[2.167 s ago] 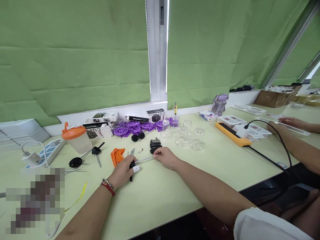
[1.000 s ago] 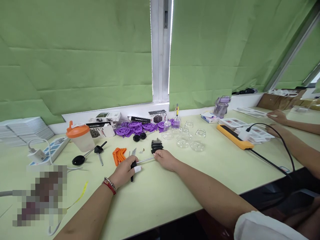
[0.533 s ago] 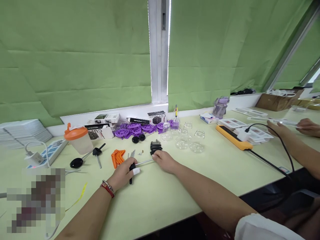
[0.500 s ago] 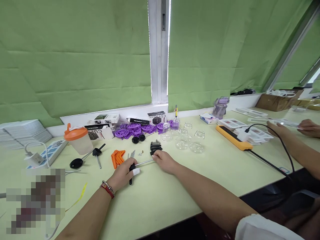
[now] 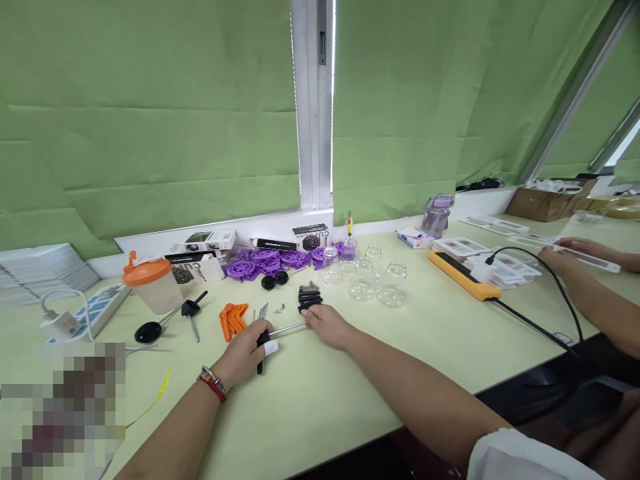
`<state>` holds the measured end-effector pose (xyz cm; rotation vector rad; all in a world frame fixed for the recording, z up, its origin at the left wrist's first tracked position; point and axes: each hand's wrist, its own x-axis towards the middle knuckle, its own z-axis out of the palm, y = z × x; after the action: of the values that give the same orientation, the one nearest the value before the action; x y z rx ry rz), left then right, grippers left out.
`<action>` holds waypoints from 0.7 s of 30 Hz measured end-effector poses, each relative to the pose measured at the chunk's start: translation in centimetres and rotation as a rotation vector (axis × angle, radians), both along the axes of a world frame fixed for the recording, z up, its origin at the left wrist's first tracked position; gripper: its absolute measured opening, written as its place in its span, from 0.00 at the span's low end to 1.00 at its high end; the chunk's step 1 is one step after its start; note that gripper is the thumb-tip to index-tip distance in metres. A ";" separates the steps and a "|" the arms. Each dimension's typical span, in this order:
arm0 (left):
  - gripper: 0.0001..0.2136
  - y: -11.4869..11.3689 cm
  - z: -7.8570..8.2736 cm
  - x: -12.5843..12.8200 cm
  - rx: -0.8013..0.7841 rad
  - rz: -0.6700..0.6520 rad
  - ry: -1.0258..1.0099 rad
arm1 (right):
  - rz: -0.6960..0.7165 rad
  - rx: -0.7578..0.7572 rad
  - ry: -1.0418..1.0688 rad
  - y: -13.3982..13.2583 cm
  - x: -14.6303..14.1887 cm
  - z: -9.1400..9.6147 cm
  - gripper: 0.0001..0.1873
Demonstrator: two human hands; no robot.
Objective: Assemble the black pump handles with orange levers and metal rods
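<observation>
My left hand (image 5: 242, 352), a white wrap on one finger, is closed around a black fitting (image 5: 260, 365) at one end of a thin metal rod (image 5: 287, 328). My right hand (image 5: 327, 325) pinches the rod's other end; its fingertips hide that tip. Just beyond the right fingers lie black parts (image 5: 310, 300) with small springs (image 5: 311, 287). Loose metal pins (image 5: 262, 311) and bent orange pieces (image 5: 233, 321) lie beyond the left hand. Some tiny metal bits (image 5: 279, 309) sit between the two groups. Farther left rests a similar black fitting on a rod (image 5: 191, 311).
Purple wheel-like parts (image 5: 267, 260) and printed boxes (image 5: 200, 267) line the back. Clear domed pieces (image 5: 391, 293) stand right of centre. An orange-lidded cup (image 5: 155, 287) and power strip (image 5: 107, 308) are left; a yellow power strip (image 5: 465, 275) and a co-worker's arms (image 5: 575, 280) are right.
The view has shifted slightly. Both my hands keep nearly the same hold on the rod and fitting. The co-worker's hands at the right have moved a little along a clear strip.
</observation>
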<state>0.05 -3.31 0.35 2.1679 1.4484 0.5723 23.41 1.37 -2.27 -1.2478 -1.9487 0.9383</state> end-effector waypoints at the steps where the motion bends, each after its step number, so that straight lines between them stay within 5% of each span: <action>1: 0.12 0.0 0.0 0.0 0.000 0.004 0.005 | 0.006 -0.021 0.038 0.0 0.1 0.0 0.22; 11: 0.12 0.1 0.2 0.0 -0.015 0.011 0.016 | 0.090 -0.193 0.240 -0.3 0.7 0.8 0.04; 21: 0.12 0.1 0.1 -0.1 -0.021 0.014 0.017 | 0.053 -0.135 0.101 -0.3 0.6 0.8 0.08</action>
<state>-0.07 -3.18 0.41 2.1534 1.4730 0.5430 23.97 1.08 -1.43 -1.2037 -1.8735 1.1544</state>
